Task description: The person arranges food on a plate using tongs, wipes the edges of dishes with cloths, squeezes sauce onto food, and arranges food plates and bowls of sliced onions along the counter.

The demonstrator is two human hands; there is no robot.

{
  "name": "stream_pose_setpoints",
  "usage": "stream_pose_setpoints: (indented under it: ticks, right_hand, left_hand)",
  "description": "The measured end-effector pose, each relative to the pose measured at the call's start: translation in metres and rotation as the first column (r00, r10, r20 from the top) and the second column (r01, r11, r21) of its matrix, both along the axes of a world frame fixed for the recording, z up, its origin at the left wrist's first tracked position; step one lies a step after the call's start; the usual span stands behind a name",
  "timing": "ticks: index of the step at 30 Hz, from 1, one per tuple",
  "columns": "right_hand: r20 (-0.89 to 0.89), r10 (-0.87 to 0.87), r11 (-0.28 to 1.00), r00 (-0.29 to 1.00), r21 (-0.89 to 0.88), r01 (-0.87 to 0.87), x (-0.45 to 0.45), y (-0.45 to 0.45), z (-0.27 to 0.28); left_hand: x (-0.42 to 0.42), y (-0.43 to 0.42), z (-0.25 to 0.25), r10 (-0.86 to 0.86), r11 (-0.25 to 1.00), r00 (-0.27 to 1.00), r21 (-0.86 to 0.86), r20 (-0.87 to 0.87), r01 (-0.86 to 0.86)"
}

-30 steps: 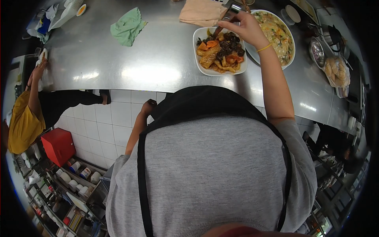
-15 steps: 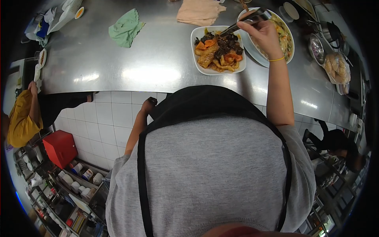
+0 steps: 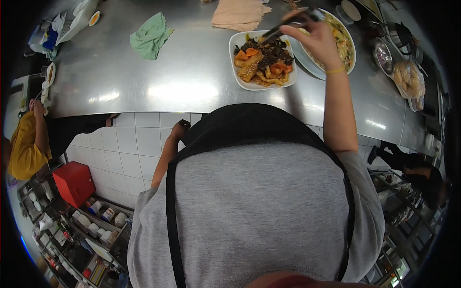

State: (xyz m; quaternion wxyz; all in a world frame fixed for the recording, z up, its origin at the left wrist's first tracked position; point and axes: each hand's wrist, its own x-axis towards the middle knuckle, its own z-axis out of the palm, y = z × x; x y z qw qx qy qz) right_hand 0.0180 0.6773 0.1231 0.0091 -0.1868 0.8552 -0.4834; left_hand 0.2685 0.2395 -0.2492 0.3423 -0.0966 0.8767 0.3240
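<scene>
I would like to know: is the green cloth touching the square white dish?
Apart: the head view shows steel table between the green cloth and the square white dish.

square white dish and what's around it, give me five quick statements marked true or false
1. The right hand holds a metal utensil over the square white dish. True.
2. The left hand grips the green cloth. False: the hand is beside the black apron, and the cloth lies apart from it on the counter.
3. A yellow band circles the right wrist. True.
4. The peach cloth lies in the square dish. False: it lies on the counter.
5. The square dish is bare. False: it holds food.
</scene>
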Motion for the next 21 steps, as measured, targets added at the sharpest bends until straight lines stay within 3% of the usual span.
stream_pose_setpoints:
  ticks: [1,2,4,7,8,10,11,13,14,15,17,19,21]
  right_hand:
    - [-0.057,0.042,0.965,0.997,0.260,-0.026,-0.005,-0.006,0.002]
    - [-0.060,0.036,0.966,0.998,0.259,-0.019,-0.011,-0.011,-0.008]
    - [-0.036,0.098,0.984,0.995,0.152,-0.091,-0.021,-0.021,-0.033]
    - [0.014,0.053,0.981,0.999,0.187,-0.054,-0.021,-0.016,-0.029]
    - [-0.020,0.060,0.994,0.998,0.092,-0.058,-0.021,-0.011,-0.027]
    - [-0.029,0.035,0.999,0.999,-0.004,-0.035,-0.022,0.005,-0.022]
    - [-0.038,-0.002,0.995,0.999,-0.100,-0.002,-0.023,0.013,-0.019]
    - [0.021,-0.050,0.998,0.999,-0.031,0.050,-0.023,0.024,-0.019]
    - [0.017,-0.073,0.997,0.997,0.038,0.072,-0.026,0.028,-0.027]
    - [0.013,-0.093,0.990,0.996,0.106,0.092,-0.027,0.031,-0.031]
    - [-0.015,-0.088,0.995,0.996,0.041,0.088,-0.015,0.019,-0.027]
    - [0.025,-0.018,0.998,1.000,-0.063,0.019,-0.014,0.011,-0.037]
    - [-0.001,-0.018,1.000,1.000,0.006,0.018,-0.015,0.009,-0.029]
  left_hand:
    - [-0.005,0.004,0.007,0.053,0.998,0.999,0.013,-0.002,-0.053]
    - [-0.010,0.007,0.016,0.047,0.999,0.999,0.012,-0.005,-0.047]
    - [-0.021,0.019,0.057,0.344,0.917,0.923,0.152,0.170,-0.370]
    - [-0.022,0.019,0.061,0.411,0.862,0.887,0.228,0.210,-0.453]
    - [-0.019,0.019,0.063,0.418,0.858,0.884,0.228,0.211,-0.460]
    - [-0.014,0.020,0.076,0.097,0.994,0.995,0.055,-0.020,-0.096]
    - [-0.013,0.022,0.081,0.095,0.994,0.995,0.057,-0.019,-0.094]
    - [-0.010,0.025,0.087,0.159,0.987,0.983,-0.041,0.095,-0.156]
    - [0.005,0.008,0.046,0.302,0.935,0.946,0.160,0.116,-0.318]
    - [0.002,0.010,0.050,0.294,0.937,0.949,0.162,0.116,-0.311]
    - [-0.004,0.020,0.070,0.142,0.985,0.990,0.101,0.018,-0.143]
    - [-0.010,0.021,0.069,0.160,0.984,0.987,0.082,0.013,-0.161]
    - [-0.015,0.021,0.067,0.181,0.982,0.983,0.061,0.008,-0.181]
